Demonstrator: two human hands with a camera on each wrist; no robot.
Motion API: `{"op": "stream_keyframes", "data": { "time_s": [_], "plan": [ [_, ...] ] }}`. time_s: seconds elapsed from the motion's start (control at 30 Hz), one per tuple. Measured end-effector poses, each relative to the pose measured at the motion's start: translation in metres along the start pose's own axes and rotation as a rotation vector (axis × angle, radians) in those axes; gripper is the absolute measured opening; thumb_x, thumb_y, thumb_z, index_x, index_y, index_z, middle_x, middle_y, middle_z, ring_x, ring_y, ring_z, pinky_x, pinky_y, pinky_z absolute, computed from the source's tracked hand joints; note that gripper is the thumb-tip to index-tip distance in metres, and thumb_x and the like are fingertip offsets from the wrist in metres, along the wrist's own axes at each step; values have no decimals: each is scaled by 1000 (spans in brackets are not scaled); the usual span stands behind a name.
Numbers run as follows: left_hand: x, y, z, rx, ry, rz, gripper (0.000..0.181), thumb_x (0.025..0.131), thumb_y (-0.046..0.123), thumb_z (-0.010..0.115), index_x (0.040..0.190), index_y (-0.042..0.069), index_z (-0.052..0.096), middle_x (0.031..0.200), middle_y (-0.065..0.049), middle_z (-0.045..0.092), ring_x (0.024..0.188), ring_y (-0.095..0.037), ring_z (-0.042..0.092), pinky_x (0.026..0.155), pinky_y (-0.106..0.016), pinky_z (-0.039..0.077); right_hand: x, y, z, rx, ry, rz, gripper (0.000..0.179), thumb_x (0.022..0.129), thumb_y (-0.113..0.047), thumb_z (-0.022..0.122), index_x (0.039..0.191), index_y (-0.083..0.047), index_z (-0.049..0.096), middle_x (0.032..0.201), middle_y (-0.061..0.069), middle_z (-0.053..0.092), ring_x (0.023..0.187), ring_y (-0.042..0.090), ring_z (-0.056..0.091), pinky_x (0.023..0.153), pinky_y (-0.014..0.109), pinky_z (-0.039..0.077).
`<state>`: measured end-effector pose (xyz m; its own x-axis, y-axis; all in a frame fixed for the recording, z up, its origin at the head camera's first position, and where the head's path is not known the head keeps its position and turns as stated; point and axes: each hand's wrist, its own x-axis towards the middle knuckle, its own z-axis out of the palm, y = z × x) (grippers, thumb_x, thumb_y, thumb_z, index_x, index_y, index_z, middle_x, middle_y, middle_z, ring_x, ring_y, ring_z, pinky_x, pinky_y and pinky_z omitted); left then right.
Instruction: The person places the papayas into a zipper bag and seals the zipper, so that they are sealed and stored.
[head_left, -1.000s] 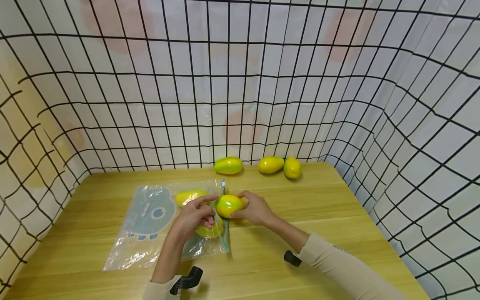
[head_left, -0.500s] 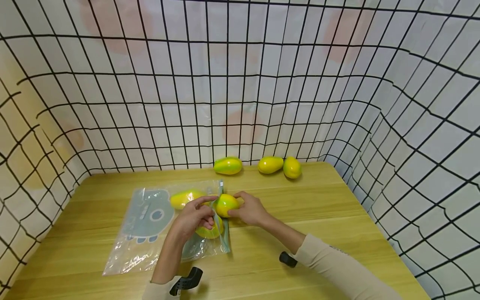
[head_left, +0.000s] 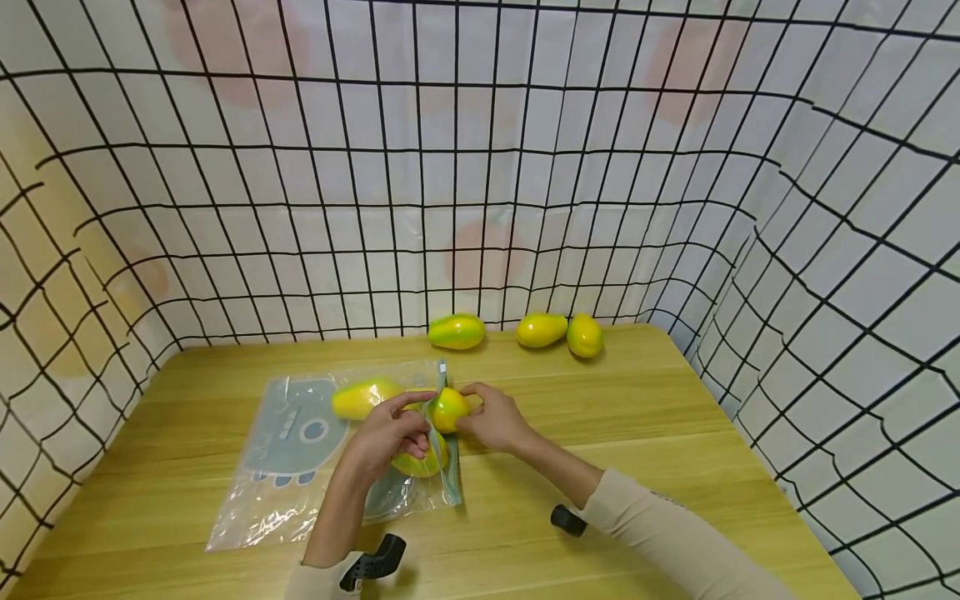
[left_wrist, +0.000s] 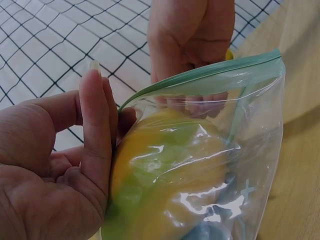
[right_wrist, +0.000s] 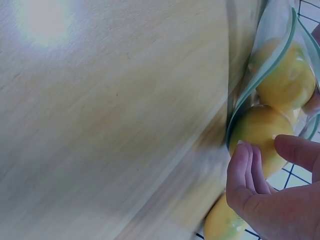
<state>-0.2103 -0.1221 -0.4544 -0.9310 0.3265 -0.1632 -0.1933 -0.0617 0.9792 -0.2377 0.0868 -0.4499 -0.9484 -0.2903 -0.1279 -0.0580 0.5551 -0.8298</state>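
Observation:
A clear zip bag with a blue cartoon print lies on the table, its green-edged mouth facing right. My left hand pinches the bag's mouth edge; in the left wrist view the bag's green zip strip runs away from the fingers. My right hand holds a yellow-green mango by its right end, and the mango's other end sits within the bag's mouth. Inside the bag lie a mango farther back and another mango nearer the front, partly hidden by my left hand.
Along the back edge of the wooden table lie a greenish mango, a yellow mango and a third mango. Black grid netting over pale cloth stands at the back and both sides.
My right hand has moved left, bringing its mango deeper into the bag's mouth. The rear mango inside the bag has shifted left. My left hand stays in place.

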Motion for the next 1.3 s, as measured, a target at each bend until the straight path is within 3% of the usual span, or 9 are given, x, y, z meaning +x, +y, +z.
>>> {"op": "stream_keyframes", "data": {
  "time_s": [0.43,0.67,0.8,1.0,1.3],
  "plan": [
    [0,1,-1,-2,2,-4,58,93,0,54,149,-2,44,67,-1,62,54,-9,60,56,-21,57,5,0,7,51,18,-24,56,89,-14,71,141,-2,54,85,20,73,54,10,51,49,22,39],
    [0,0,-3,-17,14,-9,56,93,0,53,148,1,46,65,-1,63,53,-9,60,56,-23,58,9,-5,13,53,47,-18,54,86,-17,77,134,-2,58,88,10,74,67,12,59,57,22,46],
    [1,-1,-4,-21,9,-5,56,93,0,54,148,-1,45,65,0,62,53,-9,60,56,-22,58,12,-9,16,84,58,-16,51,84,-15,77,129,-2,59,85,6,74,67,12,60,58,23,46],
    [1,0,-3,-25,-1,-6,57,93,-1,53,149,-3,45,64,-1,61,53,-8,60,55,-22,57,14,-11,19,108,70,-27,46,83,-11,75,126,0,61,83,12,74,61,11,57,54,22,43],
    [2,1,-2,-29,5,-4,57,92,-2,53,149,-3,45,63,-2,62,53,-8,60,54,-22,57,15,-15,22,111,89,-25,42,84,-10,73,124,1,64,94,15,77,81,24,72,60,22,48]
  ]
}}
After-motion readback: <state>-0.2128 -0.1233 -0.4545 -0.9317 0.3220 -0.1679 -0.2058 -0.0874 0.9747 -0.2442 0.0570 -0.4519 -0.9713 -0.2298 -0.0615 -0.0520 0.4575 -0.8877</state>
